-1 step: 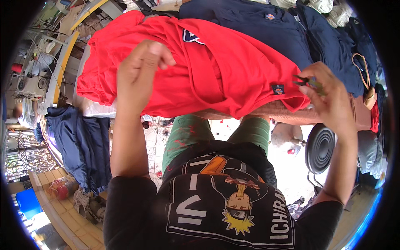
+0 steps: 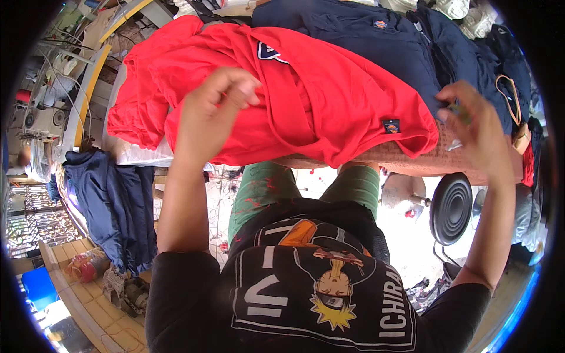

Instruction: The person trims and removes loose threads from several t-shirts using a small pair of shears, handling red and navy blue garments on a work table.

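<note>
red garment point(image 2: 341, 100) lies loosely bunched between the hands, left part under the left hand point(image 2: 209, 117), right end just left of the right hand point(image 2: 479, 126). left hand: fingers curled, thumb near index, blurred; cannot tell if it pinches anything or touches cloth. right hand: fingers bent around a greenish object point(image 2: 463, 113), too blurred to name. cloth looks soft, light, floppy, hardly fragile, likely not slippery; should sag and fold when lifted. best hold: pinch the edge by the small dark label point(image 2: 391, 126), near the right hand, left palm flattening folds. navy garments point(image 2: 347, 29) lie beyond both hands.
</note>
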### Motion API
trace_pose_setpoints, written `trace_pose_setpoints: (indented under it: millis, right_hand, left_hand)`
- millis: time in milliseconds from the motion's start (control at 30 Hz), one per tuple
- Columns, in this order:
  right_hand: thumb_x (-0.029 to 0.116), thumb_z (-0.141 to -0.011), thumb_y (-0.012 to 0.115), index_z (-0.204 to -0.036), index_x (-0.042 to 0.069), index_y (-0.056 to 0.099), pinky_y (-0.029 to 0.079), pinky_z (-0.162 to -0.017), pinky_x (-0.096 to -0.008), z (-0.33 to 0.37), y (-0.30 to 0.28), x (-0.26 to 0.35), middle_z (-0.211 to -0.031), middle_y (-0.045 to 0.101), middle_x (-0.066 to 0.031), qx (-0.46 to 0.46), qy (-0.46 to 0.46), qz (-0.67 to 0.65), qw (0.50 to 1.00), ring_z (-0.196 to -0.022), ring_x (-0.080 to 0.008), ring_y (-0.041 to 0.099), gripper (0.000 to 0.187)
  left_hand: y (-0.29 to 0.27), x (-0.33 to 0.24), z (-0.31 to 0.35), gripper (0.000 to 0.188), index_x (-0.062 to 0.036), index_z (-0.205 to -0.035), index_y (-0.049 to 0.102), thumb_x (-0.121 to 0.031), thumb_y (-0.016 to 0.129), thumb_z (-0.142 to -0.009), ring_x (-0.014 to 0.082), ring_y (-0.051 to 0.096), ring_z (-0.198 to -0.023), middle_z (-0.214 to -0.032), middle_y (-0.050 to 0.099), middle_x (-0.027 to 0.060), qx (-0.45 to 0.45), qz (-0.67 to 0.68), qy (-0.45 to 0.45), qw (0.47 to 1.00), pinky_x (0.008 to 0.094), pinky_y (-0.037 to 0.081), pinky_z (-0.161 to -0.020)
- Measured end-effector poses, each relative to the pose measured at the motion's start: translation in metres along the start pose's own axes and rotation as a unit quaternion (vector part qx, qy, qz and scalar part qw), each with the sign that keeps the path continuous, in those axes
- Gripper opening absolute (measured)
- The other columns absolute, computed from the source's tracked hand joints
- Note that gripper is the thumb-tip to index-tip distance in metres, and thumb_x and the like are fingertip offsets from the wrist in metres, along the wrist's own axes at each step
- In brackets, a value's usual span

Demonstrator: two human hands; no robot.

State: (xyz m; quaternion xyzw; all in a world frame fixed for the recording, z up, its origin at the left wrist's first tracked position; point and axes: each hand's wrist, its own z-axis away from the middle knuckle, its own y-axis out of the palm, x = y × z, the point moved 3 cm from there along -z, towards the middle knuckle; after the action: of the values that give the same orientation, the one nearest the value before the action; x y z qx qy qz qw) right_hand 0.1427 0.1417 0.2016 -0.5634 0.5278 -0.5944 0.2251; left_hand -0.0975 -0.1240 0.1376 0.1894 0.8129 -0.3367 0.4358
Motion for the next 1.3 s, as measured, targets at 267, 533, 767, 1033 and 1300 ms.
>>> trace_pose_setpoints:
  millis: [267, 533, 767, 1033, 1300]
  right_hand:
    - [0.014, -0.081, 0.075, -0.104, 0.005, 0.064, 0.048, -0.069, -0.0270, 0.028, 0.037, -0.072, -0.090, 0.066, -0.0063, -0.001, 0.105, -0.206, 0.973, -0.077, -0.0137, 0.061, 0.027]
    - [0.012, -0.080, 0.076, -0.096, 0.004, 0.063, 0.050, -0.070, -0.0316, -0.007, 0.133, 0.005, -0.087, 0.068, -0.0085, -0.013, -0.014, -0.316, 0.948, -0.077, -0.0204, 0.066, 0.022]
    - [0.012, -0.082, 0.076, -0.090, 0.003, 0.062, 0.041, -0.056, -0.0222, -0.005, 0.118, 0.007, -0.073, 0.060, -0.0011, -0.127, -0.005, -0.373, 0.919, -0.062, -0.0038, 0.048, 0.018]
    - [0.018, -0.086, 0.073, -0.094, 0.001, 0.065, 0.043, -0.059, -0.0227, -0.005, 0.101, -0.011, -0.072, 0.058, 0.0019, -0.177, 0.002, -0.323, 0.930, -0.066, -0.0047, 0.052, 0.020]
    - [0.015, -0.095, 0.063, -0.087, 0.006, 0.062, 0.038, -0.064, -0.0198, -0.006, 0.103, 0.003, -0.073, 0.052, 0.0081, -0.100, 0.112, -0.612, 0.777, -0.068, -0.0018, 0.043, 0.012]
  left_hand:
    - [0.102, 0.029, 0.042, 0.019, -0.0071, -0.102, 0.066, -0.020, 0.067, -0.088, 0.0299, 0.063, -0.085, -0.096, 0.066, 0.0093, 0.156, -0.263, 0.178, 0.935, 0.0328, 0.049, -0.080]
    - [0.091, 0.018, -0.028, 0.052, -0.0026, -0.125, 0.053, -0.025, 0.074, -0.082, 0.0318, 0.059, -0.106, -0.116, 0.059, 0.0180, 0.030, 0.134, -0.027, 0.990, 0.0358, 0.046, -0.092]
    - [0.129, 0.000, -0.034, 0.079, -0.0136, -0.134, 0.045, -0.008, 0.079, -0.062, 0.0324, 0.045, -0.121, -0.129, 0.046, 0.0107, -0.041, -0.300, 0.167, 0.938, 0.0477, 0.035, -0.099]
    - [0.101, -0.025, -0.037, 0.055, -0.0159, -0.113, 0.063, 0.009, 0.062, -0.064, 0.0280, 0.048, -0.118, -0.116, 0.056, 0.0050, 0.018, -0.158, 0.176, 0.971, 0.0434, 0.031, -0.102]
    - [0.102, -0.032, -0.023, 0.046, -0.0123, -0.115, 0.066, 0.003, 0.062, -0.072, 0.0268, 0.049, -0.119, -0.117, 0.059, 0.0042, 0.037, -0.195, 0.208, 0.958, 0.0395, 0.033, -0.104]
